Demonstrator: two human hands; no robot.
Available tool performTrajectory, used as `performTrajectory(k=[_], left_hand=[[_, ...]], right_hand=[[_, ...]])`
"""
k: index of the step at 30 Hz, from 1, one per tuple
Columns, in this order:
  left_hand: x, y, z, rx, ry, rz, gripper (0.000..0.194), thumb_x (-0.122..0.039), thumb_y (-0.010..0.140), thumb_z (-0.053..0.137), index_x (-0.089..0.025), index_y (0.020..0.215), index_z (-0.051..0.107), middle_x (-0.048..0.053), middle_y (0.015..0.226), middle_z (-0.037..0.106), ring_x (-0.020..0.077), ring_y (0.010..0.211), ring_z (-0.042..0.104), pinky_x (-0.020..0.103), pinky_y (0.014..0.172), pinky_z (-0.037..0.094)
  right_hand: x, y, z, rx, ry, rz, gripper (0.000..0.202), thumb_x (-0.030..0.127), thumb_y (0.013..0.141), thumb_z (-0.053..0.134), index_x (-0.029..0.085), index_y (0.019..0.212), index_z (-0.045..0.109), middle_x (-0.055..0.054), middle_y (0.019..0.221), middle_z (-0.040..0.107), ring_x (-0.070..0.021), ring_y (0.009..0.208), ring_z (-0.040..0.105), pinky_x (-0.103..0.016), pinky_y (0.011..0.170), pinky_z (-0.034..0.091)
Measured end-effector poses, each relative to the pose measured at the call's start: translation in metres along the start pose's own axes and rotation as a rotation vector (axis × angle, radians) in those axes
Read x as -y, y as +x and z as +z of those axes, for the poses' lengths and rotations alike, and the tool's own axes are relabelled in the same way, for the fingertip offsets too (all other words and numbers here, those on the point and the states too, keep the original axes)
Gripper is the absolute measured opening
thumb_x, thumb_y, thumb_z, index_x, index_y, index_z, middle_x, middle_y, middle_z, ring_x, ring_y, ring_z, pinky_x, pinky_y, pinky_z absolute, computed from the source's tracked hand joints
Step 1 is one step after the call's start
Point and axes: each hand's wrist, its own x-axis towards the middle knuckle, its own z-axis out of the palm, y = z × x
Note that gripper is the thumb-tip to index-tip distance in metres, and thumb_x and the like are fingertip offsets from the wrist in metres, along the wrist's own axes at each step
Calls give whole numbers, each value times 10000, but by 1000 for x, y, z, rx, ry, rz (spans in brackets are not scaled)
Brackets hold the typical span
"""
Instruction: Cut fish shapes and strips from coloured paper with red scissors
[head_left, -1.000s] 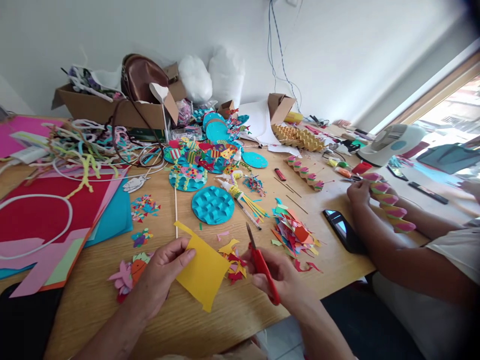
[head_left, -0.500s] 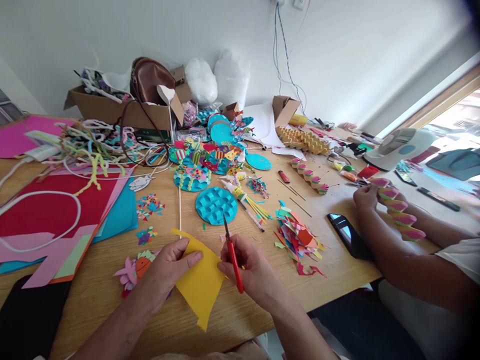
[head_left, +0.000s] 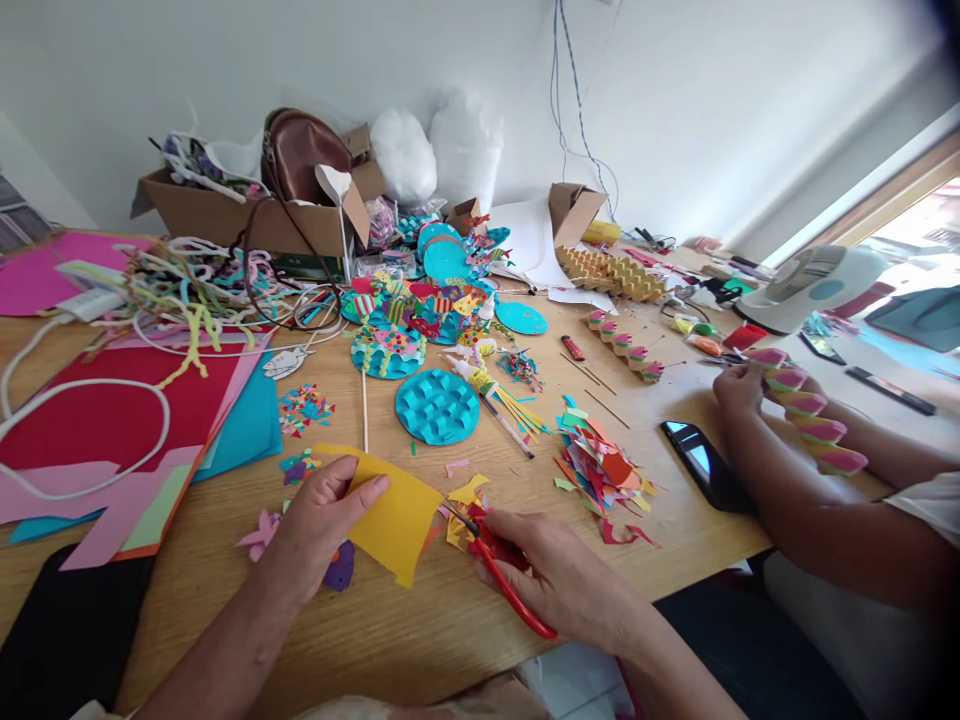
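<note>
My left hand [head_left: 330,520] pinches the left part of a yellow paper sheet [head_left: 397,510] between thumb and fingers above the table. Red-handled scissors [head_left: 517,598] are gripped in my right hand [head_left: 555,565], their tips pointing left at the sheet's right corner. Yellow scraps [head_left: 469,493] lie under the blades. Beyond the sheet sits a round blue paper piece [head_left: 437,406] with raised folds. A purple cutout [head_left: 340,566] and a pink cutout [head_left: 259,534] lie near my left hand.
At right, another person's hands hold a pink-and-green folded strip [head_left: 806,405] beside a black phone [head_left: 701,465]. Paper scraps [head_left: 600,460] lie right of centre. Coloured sheets [head_left: 97,400] cover the left; a cardboard box [head_left: 300,232] stands behind.
My right hand has moved right and down, and the scissors have turned from upright to pointing left at the paper. The yellow sheet has tilted and moved slightly up, uncovering the yellow scraps.
</note>
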Motion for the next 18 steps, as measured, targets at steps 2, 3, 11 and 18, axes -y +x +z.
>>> performTrajectory(k=[2, 3, 11, 18], left_hand=[[1, 0, 0, -7, 14, -2, 166, -322, 593, 709, -187, 634, 621, -50, 550, 635, 122, 546, 587, 187, 521, 450], [1, 0, -1, -11, 22, 0, 169, -326, 592, 708, -187, 638, 624, -47, 554, 637, 124, 549, 587, 189, 522, 451], [3, 0, 0, -44, 136, 36, 171, -318, 588, 688, -174, 571, 598, -44, 546, 595, 115, 527, 539, 190, 494, 422], [-1, -2, 3, -34, 147, -3, 163, -307, 587, 668, -185, 544, 567, -56, 512, 585, 111, 498, 535, 191, 483, 413]], right_hand=[[2, 2, -1, -5, -21, -12, 168, 272, 853, 412, 177, 742, 494, -6, 673, 564, -102, 571, 445, -220, 522, 263], [3, 3, -1, -6, -26, -15, 165, 271, 851, 415, 178, 736, 489, -4, 668, 563, -99, 567, 441, -218, 519, 260], [4, 9, -3, -8, -21, -42, 153, 258, 844, 421, 180, 724, 474, -2, 663, 566, -90, 564, 443, -205, 510, 259], [4, 9, -2, -4, -29, -34, 154, 266, 841, 428, 181, 720, 471, 0, 669, 565, -90, 571, 448, -204, 514, 260]])
